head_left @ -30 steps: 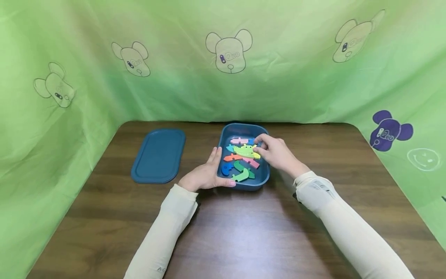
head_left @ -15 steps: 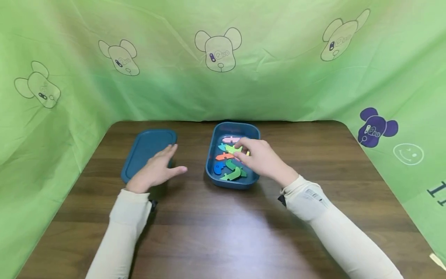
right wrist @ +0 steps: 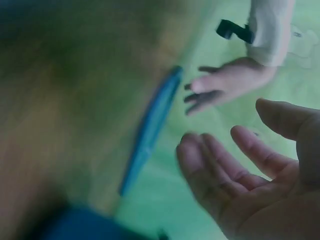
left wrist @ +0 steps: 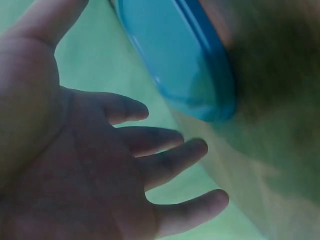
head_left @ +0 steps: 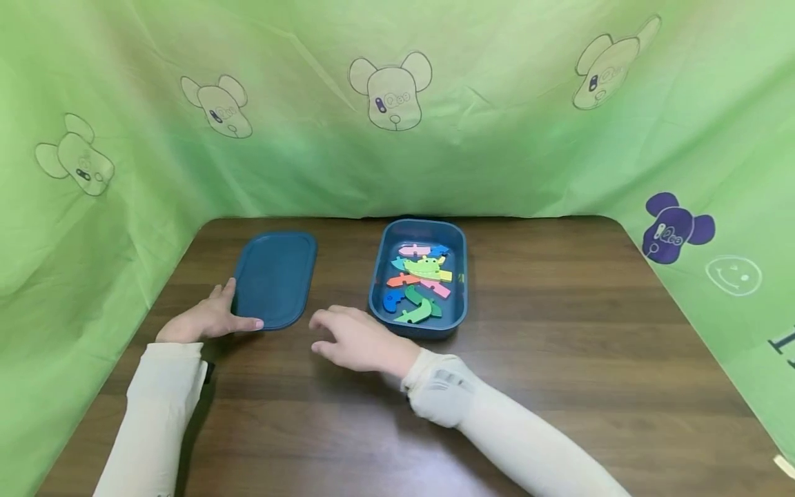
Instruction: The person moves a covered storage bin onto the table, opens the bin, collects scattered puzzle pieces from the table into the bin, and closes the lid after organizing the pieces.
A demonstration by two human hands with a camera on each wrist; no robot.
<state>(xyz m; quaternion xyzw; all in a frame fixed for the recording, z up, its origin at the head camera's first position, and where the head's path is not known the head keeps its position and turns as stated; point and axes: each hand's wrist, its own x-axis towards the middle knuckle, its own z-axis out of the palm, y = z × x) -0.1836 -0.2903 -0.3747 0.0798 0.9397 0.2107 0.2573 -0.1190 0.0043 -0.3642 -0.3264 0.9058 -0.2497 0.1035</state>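
The blue lid (head_left: 276, 276) lies flat on the left of the table. My left hand (head_left: 201, 317) is at its near left corner, fingers spread and thumb along the near edge; whether it touches the lid I cannot tell. In the left wrist view the fingers (left wrist: 170, 160) hold nothing. My right hand (head_left: 363, 339), loosely bent and holding nothing, hovers between the lid and the blue box (head_left: 462, 293). Inside the box lie several colourful puzzle pieces, with a light-green crocodile piece (head_left: 422, 268) on top, orange (head_left: 402, 280) and pink (head_left: 415, 250) pieces around it.
The brown wooden table (head_left: 546, 345) extends under everything. A green curtain (head_left: 484, 166) with bear-head drawings surrounds its back and sides. The box stands near the table's back edge.
My left hand has left the box's left side and moved left to the lid. My right hand has come out of the box and swung left, leaving the crocodile piece inside.
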